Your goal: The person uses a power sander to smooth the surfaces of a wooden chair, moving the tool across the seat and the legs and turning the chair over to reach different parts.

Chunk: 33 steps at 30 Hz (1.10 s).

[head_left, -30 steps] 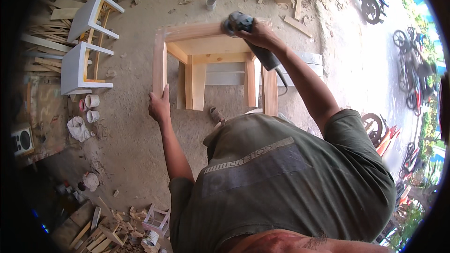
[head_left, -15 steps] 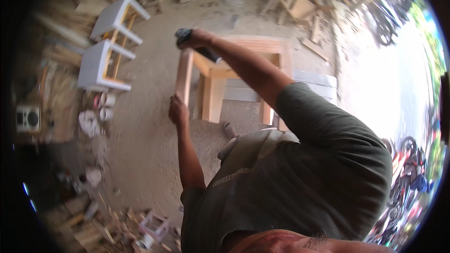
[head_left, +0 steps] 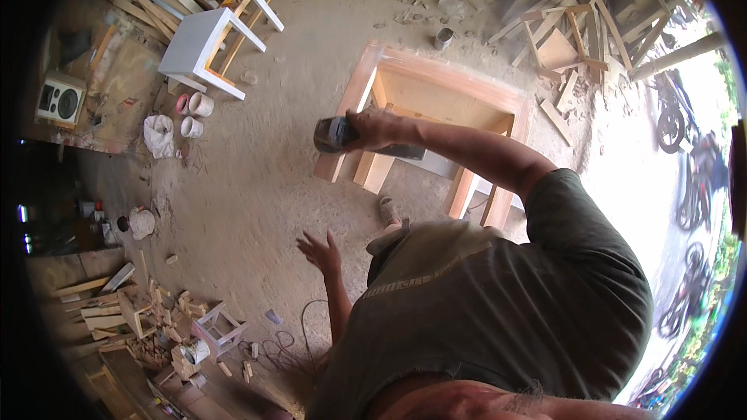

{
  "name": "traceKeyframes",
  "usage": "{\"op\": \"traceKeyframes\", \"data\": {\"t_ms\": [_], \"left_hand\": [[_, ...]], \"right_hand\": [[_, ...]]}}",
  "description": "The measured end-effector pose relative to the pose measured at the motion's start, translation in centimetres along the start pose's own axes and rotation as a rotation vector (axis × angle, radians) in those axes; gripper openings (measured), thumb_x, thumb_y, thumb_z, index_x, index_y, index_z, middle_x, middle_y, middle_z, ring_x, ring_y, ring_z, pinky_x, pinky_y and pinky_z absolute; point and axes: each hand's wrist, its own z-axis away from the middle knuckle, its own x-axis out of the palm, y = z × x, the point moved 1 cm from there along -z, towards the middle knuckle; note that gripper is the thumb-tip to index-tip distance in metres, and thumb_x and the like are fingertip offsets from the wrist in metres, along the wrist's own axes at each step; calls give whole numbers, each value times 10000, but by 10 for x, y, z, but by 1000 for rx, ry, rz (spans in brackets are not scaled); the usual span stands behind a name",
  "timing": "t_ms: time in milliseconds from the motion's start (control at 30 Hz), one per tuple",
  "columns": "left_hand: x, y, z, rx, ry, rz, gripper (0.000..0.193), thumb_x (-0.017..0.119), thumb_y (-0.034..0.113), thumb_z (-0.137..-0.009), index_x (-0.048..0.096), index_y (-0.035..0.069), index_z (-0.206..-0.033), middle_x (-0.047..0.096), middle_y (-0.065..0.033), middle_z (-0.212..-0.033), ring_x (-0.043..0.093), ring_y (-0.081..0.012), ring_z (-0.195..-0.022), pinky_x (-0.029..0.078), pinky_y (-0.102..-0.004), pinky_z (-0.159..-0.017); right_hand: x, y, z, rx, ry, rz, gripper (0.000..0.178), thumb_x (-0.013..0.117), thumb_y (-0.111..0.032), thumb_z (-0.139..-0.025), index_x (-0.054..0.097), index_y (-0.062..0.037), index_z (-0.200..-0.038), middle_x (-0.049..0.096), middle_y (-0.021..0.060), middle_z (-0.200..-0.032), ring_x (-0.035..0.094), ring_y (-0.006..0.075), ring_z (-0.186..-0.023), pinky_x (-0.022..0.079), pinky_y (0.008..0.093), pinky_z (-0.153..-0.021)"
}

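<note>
A wooden furniture frame [head_left: 459,75] with pale inner panels and a reddish rim stands on the floor in front of me. My right hand [head_left: 377,129] is wrapped round a dark handheld power tool [head_left: 332,135], whose rounded end lies over the frame's left rail. The tool's underside against the wood is hidden from this angle. My left hand [head_left: 320,253] hangs in the air nearer my body, fingers spread, holding nothing and apart from the frame.
Two white-topped tables [head_left: 198,43] lie to the far left, beside paint buckets [head_left: 201,104]. Scrap wood [head_left: 564,50] is heaped at the back right. A cord [head_left: 284,354] runs over the floor near a small stool [head_left: 220,327]. Parked motorbikes [head_left: 671,126] stand at right.
My left hand has let go of the frame's left rail and drawn back toward me, opening. My right hand has brought the tool nearer along that rail. The whole view has shifted.
</note>
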Motion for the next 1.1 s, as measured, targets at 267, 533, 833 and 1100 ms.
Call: {"op": "traceKeyframes", "data": {"t_ms": [267,533,833,1100], "left_hand": [[-71,87,-51,426,417,436,626,560,430,-1038,444,-14,-1463,488,-280,-1464,428,-466,-1392,392,-581,-1112],[-116,247,-138,620,77,106,789,647,645,-898,529,-13,-1316,604,-248,-1300,598,-404,-1208,496,-527,-974],[-109,272,-131,566,-53,47,764,598,726,-878,557,-1,-1110,705,-248,-1031,691,-436,-976,545,-531,-827],[-101,273,-139,547,-91,123,665,330,606,-1052,564,-14,-1108,700,-282,-1050,686,-458,-984,523,-546,-835]], "right_hand": [[-95,128,-51,292,360,-141,812,797,-632,-699,677,-2,-1197,727,207,-1130,716,331,-1056,569,421,-883],[-100,172,54,414,363,-204,824,768,-651,-715,676,-16,-1232,727,167,-1151,695,323,-1089,540,415,-913],[-49,281,297,753,542,-222,761,698,-683,-811,642,-40,-1213,733,181,-1001,723,282,-900,561,411,-782],[-39,232,269,705,628,-328,872,725,-667,-781,606,83,-1209,701,305,-1093,708,398,-1045,548,453,-914]]}}
